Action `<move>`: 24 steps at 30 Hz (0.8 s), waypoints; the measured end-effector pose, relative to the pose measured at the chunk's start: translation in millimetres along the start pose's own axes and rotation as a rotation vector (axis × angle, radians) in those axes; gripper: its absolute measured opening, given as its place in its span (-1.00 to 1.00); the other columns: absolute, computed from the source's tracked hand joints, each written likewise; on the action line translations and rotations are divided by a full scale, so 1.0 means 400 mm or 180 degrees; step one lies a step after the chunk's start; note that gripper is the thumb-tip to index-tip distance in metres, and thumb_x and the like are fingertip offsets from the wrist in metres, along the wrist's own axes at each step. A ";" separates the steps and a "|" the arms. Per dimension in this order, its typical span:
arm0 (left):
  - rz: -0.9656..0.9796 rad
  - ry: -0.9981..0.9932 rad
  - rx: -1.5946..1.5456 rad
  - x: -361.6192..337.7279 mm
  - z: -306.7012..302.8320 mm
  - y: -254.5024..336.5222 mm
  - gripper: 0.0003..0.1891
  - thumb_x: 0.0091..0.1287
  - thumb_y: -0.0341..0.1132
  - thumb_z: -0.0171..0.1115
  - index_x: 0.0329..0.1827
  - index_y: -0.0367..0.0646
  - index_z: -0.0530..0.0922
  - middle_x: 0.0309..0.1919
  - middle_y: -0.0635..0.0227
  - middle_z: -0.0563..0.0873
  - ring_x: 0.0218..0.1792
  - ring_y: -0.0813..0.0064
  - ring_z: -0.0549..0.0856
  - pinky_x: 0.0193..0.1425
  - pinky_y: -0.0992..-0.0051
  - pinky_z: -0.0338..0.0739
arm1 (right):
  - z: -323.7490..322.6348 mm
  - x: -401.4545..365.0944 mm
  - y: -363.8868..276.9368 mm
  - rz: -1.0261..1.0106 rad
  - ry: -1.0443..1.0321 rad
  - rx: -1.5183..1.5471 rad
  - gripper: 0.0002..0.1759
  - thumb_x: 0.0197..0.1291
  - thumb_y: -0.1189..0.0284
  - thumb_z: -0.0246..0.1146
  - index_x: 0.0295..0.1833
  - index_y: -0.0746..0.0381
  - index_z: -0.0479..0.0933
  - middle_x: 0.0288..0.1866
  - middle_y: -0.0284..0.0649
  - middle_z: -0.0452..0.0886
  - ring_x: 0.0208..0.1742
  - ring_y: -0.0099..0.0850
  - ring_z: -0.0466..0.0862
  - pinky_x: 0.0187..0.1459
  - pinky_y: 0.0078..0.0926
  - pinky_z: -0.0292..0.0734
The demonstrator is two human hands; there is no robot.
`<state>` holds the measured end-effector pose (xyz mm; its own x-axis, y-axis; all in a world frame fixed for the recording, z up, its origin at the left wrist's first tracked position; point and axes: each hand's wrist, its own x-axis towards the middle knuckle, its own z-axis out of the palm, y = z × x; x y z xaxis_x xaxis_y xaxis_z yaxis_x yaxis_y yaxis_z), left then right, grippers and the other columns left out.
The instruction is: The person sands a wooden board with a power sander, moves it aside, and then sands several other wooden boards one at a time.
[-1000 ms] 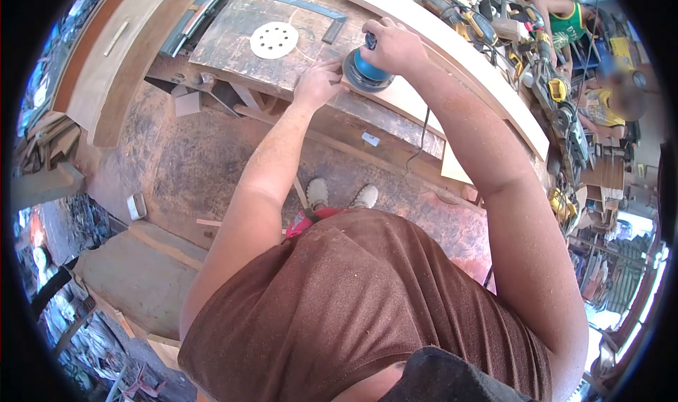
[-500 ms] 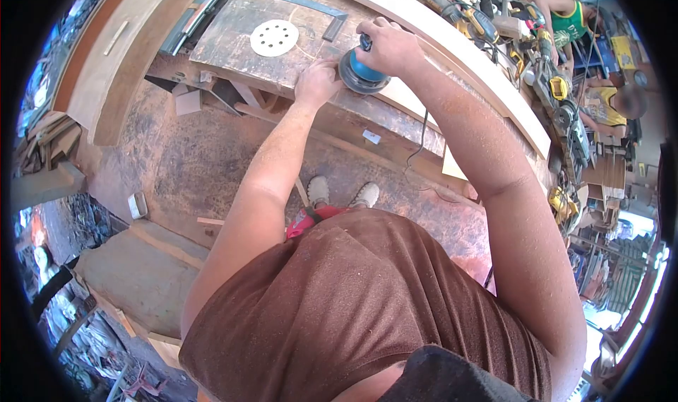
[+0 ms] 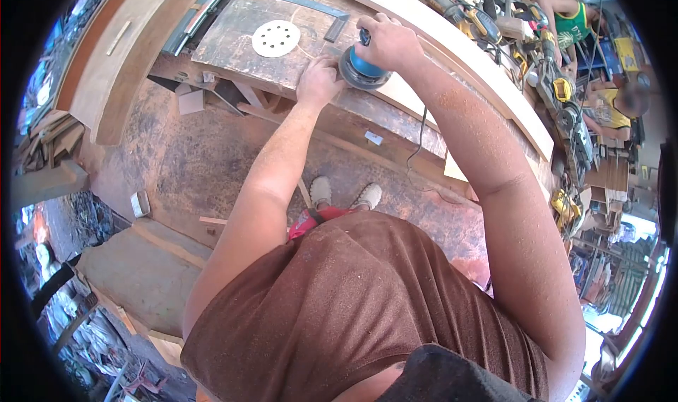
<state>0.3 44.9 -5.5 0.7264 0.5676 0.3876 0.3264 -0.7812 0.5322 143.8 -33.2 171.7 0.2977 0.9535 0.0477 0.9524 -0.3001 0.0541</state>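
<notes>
A worn, stained workbench [image 3: 233,20] is seen at the top of the view, with a white sanding disc [image 3: 275,38] and a metal square [image 3: 319,10] laid on it. A long pale plank [image 3: 459,56] is set along its far side, and power tools [image 3: 558,95] are crowded beyond. The blue sander [image 3: 361,68] is pressed on a pale board [image 3: 408,92] at the bench's near edge, with the right hand [image 3: 387,40] curled round its top. The left hand [image 3: 319,79] is laid just beside it, fingers close together, holding nothing. The sander's pad face is hidden, and another person [image 3: 571,17] is cut off at the upper right
</notes>
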 end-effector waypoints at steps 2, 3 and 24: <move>-0.0191 -0.0247 0.0093 0.004 -0.009 0.010 -0.58 0.09 -0.08 0.56 -0.08 -0.16 0.81 0.19 0.31 0.74 0.41 0.20 0.54 0.50 0.23 0.41 | 0.001 0.016 0.007 0.0060 -0.0034 0.0039 -0.46 0.29 0.03 0.26 0.34 -0.04 0.56 0.24 -0.09 0.63 0.26 -0.10 0.68 0.22 -0.08 0.66; -0.0189 -0.0250 0.0090 0.004 -0.011 0.014 -0.58 0.09 -0.08 0.56 -0.08 -0.16 0.81 0.19 0.31 0.74 0.41 0.20 0.54 0.50 0.23 0.41 | 0.001 0.025 0.012 0.0113 -0.0065 0.0075 -0.44 0.31 0.03 0.25 0.37 -0.03 0.54 0.28 -0.06 0.61 0.29 -0.07 0.66 0.24 -0.06 0.65; -0.0183 -0.0192 -0.0169 0.002 0.011 -0.011 -0.57 0.07 0.03 0.56 -0.48 -0.23 0.74 0.09 0.30 0.75 0.23 0.21 0.61 0.34 0.19 0.47 | 0.005 0.014 0.101 0.0528 -0.0198 -0.0060 -0.43 0.33 -0.01 0.21 0.37 -0.02 0.51 0.28 -0.03 0.61 0.25 -0.03 0.68 0.21 -0.04 0.64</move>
<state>2.0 47.4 -10.8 0.7430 0.5931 0.3100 0.3374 -0.7320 0.5919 184.0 -39.9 171.9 0.4547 0.8906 -0.0043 0.8886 -0.4533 0.0695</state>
